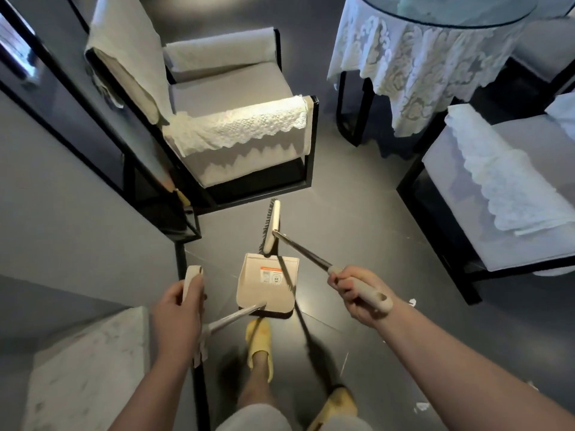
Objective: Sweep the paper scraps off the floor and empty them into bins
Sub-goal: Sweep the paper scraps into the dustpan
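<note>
On the dark floor [357,188] between armchairs, left hand [177,318] grips the dustpan [267,284] handle, right hand [357,293] grips the broom [271,227].

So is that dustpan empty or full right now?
Empty, it appears: the dustpan shows only its bare tray and an orange label, no paper scraps visible.

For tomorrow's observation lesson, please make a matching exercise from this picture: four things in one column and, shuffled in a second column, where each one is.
Things
1. broom
2. dustpan
3. paper scraps
4. lace cloth

Places
A. draped over the arm of the chair
B. lying on the floor at the lower right
C. its handle gripped by the right hand
D. on the floor in front of the yellow slipper, its handle held by the left hand

Pairs: 1-C, 2-D, 3-B, 4-A
</note>
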A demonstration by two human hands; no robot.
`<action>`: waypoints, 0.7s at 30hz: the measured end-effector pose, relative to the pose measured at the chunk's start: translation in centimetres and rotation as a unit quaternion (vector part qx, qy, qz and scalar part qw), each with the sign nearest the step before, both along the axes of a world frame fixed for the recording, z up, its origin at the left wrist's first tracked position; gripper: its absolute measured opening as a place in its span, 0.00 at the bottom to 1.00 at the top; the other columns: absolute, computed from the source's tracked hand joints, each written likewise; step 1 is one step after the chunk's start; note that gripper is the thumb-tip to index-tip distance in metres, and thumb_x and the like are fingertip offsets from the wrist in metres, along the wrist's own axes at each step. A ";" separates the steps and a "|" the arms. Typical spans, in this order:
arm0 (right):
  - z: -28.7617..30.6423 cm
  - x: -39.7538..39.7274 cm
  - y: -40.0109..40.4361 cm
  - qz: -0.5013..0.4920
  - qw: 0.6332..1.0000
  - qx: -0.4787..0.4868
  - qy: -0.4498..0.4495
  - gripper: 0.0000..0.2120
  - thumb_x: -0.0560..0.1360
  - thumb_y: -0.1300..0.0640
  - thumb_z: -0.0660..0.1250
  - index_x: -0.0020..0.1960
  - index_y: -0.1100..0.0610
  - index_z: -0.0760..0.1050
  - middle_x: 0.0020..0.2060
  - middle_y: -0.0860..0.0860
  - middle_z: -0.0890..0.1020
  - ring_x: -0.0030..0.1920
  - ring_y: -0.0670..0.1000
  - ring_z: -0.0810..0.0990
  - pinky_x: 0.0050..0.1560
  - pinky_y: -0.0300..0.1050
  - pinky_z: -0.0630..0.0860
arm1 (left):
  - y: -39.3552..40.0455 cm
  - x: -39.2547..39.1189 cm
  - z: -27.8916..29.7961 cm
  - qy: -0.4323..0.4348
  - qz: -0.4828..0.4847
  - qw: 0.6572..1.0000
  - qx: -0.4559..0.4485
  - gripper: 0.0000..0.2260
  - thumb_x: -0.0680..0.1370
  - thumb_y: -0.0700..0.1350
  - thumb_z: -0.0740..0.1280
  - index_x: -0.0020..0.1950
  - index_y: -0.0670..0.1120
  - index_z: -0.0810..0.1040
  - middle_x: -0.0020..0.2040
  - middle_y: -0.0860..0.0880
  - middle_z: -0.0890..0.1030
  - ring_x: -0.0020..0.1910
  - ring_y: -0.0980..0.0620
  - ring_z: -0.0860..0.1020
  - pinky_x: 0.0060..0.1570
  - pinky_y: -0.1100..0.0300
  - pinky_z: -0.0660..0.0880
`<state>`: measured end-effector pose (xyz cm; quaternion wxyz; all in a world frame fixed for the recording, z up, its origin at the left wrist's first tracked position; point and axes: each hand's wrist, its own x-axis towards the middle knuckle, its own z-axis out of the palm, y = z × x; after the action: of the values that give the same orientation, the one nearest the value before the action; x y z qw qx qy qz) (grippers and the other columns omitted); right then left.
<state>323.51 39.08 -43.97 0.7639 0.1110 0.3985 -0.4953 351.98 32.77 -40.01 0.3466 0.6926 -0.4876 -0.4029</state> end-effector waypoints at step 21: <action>-7.3 5.2 -26.3 -0.050 0.994 0.097 0.015 0.02 0.71 0.66 0.63 0.39 0.65 0.71 0.32 0.53 0.69 0.16 0.43 0.68 0.15 0.30 0.65 | -21.5 4.9 -4.7 -0.012 -0.059 0.993 0.099 0.04 0.78 0.44 0.70 0.45 0.44 0.81 0.37 0.48 0.80 0.35 0.54 0.76 0.27 0.72 0.72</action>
<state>328.72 12.76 -51.30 0.7176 0.1975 0.4498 -0.4938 356.83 11.32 -44.75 0.2459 0.6983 -0.4897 -0.4605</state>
